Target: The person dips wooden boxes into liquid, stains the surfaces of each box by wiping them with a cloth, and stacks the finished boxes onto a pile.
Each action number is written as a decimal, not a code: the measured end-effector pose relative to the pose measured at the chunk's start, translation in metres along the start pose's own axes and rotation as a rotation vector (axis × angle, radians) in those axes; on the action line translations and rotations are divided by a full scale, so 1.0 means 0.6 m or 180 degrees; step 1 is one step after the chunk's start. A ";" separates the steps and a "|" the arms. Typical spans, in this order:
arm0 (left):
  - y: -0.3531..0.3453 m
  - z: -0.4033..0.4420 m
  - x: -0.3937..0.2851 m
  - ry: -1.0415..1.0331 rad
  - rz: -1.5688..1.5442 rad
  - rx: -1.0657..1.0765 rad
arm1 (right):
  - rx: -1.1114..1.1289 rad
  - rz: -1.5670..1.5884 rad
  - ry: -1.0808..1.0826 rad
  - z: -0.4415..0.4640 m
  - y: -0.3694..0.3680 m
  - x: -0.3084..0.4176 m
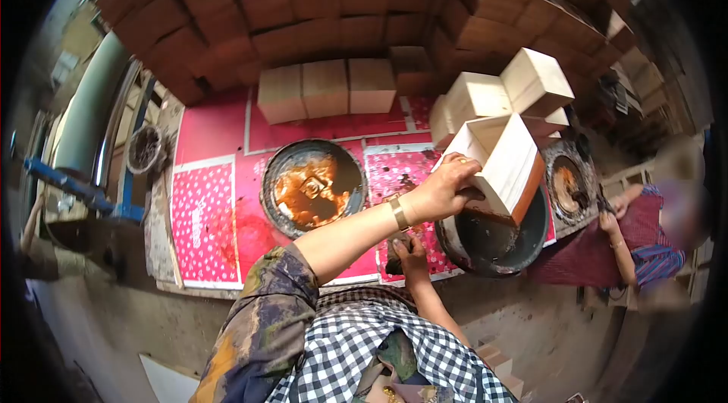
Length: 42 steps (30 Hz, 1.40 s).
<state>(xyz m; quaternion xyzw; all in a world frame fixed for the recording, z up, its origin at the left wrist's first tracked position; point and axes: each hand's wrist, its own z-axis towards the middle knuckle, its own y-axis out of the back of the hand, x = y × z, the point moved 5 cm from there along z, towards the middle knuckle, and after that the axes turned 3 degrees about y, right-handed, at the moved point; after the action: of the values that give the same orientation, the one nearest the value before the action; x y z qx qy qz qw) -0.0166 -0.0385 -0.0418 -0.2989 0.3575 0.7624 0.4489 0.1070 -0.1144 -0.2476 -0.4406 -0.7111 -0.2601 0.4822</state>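
My left hand (449,189) grips the near edge of an open wooden box (506,164), tilted over a dark basin (497,240) of dark liquid. The box is pale inside, with a wet red-brown outer side. Lower down, near the table's front edge, my right hand (413,257) is closed on a dark rag or sponge (395,254). To the left of both hands lies a round pan (313,187) with orange-brown liquid.
Pale boxes (537,83) are piled behind the basin. Three more boxes (326,90) stand at the table's back, before a wall of brown boxes (303,9). A small bucket (145,149) is at left. At right, a co-worker's hands (616,213) are near another pan (567,181).
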 end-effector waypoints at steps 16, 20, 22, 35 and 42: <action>0.290 -0.541 0.250 0.2567 -0.0411 -0.2029 | 0.0574 -0.1007 0.0974 0.057 -0.149 0.035; 0.286 -0.578 0.262 0.2804 -0.0074 -0.1971 | 0.0506 -0.2345 0.2206 0.067 -0.251 0.132; 0.292 -0.567 0.247 0.2916 -0.0063 -0.1773 | 0.0381 -0.2791 0.2325 0.086 -0.305 0.153; 0.287 -0.581 0.287 0.2850 -0.0481 -0.1734 | 0.0399 -0.4236 0.2686 0.086 -0.432 0.106; 0.279 -0.609 0.320 0.3015 0.0023 -0.1371 | 0.0457 -0.4230 0.3164 0.158 -0.526 0.136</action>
<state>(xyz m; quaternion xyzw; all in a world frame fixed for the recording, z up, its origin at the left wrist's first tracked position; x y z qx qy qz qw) -0.1979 -0.3025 -0.3513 -0.6955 0.3576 0.6014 0.1635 -0.2251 -0.1591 -0.1936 0.2690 -0.5422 -0.6088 0.5130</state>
